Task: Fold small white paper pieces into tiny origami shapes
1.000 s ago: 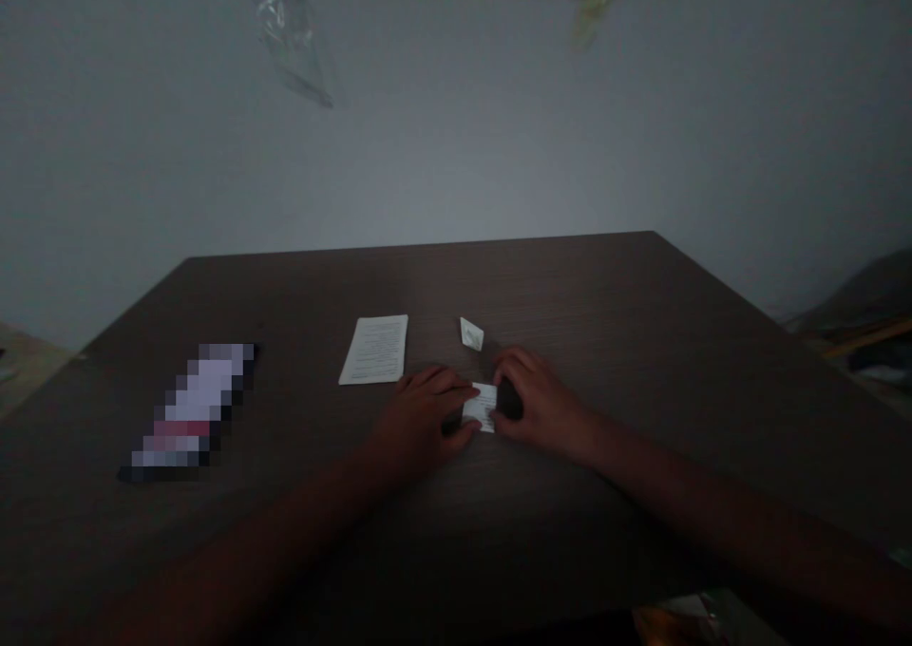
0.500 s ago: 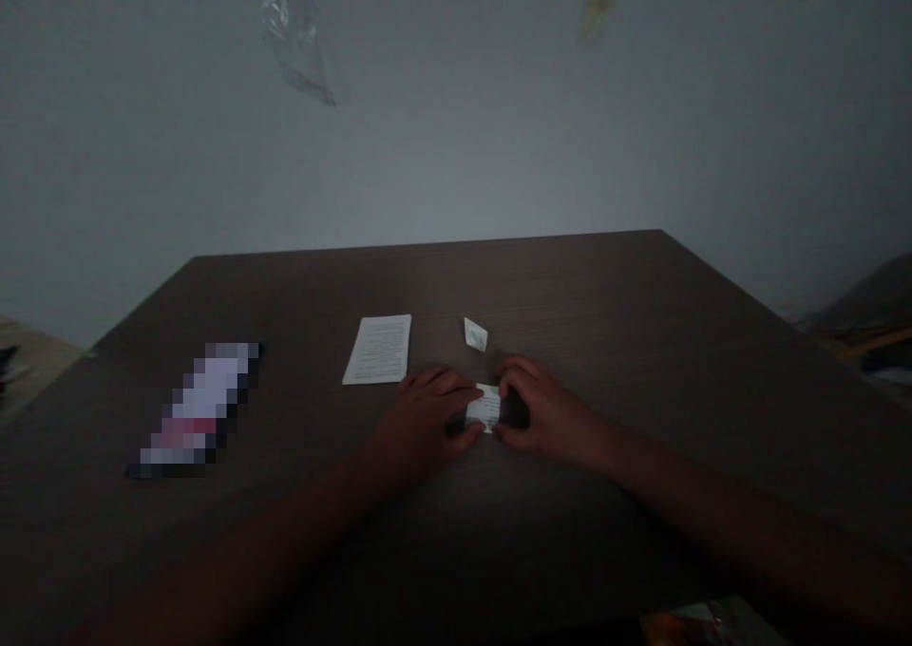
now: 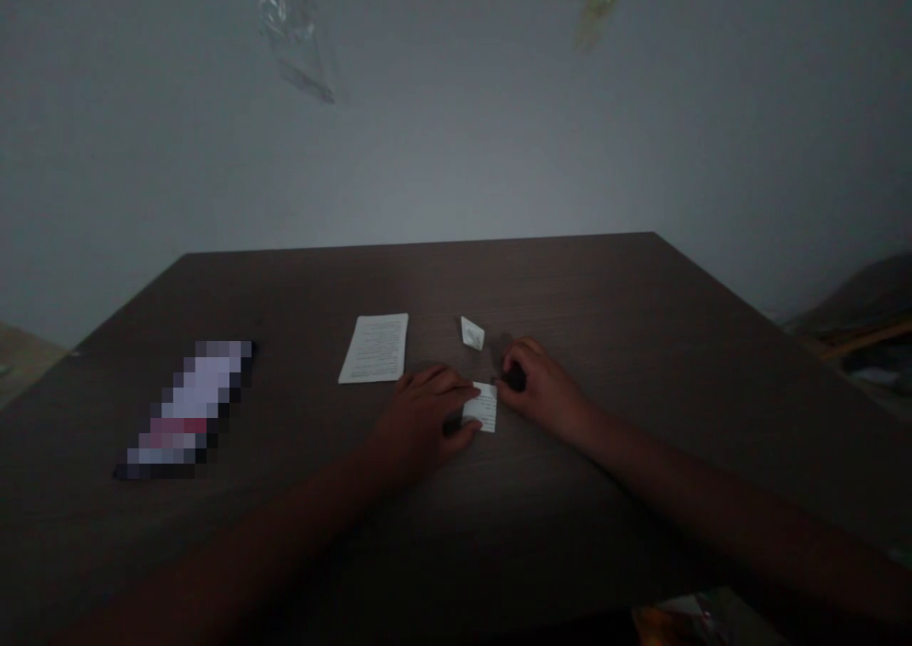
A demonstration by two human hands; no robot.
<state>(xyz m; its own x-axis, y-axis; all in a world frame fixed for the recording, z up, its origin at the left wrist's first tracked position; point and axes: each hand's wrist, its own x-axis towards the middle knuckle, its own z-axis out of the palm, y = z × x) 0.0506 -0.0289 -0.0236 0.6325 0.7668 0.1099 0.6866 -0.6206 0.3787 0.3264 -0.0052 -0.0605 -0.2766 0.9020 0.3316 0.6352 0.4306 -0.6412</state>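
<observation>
A small square of printed paper [image 3: 486, 414] lies on the table between my hands. My left hand [image 3: 426, 421] has its thumb and fingertips on the left side of that square, pressing it down. At the upper right corner of the paper my right hand [image 3: 542, 391] is curled, thumb and forefinger close together at the corner. Just beyond the hands rests a small folded paper piece [image 3: 471, 333], tilted up from the table. Left of it lies a stack of printed paper sheets [image 3: 375, 349], close to the fingers of my left hand.
The dark wooden table [image 3: 570, 294] stands against a pale wall [image 3: 456, 152]. A phone-like flat object [image 3: 192, 404], its surface pixelated, lies at the left. Clear tape [image 3: 295, 38] sticks to the wall. A colourful shiny item [image 3: 680, 619] shows below the front edge.
My right hand has slid up from the right edge of the small paper square to its upper corner, with its fingers drawn closer together. My left hand stays on the square.
</observation>
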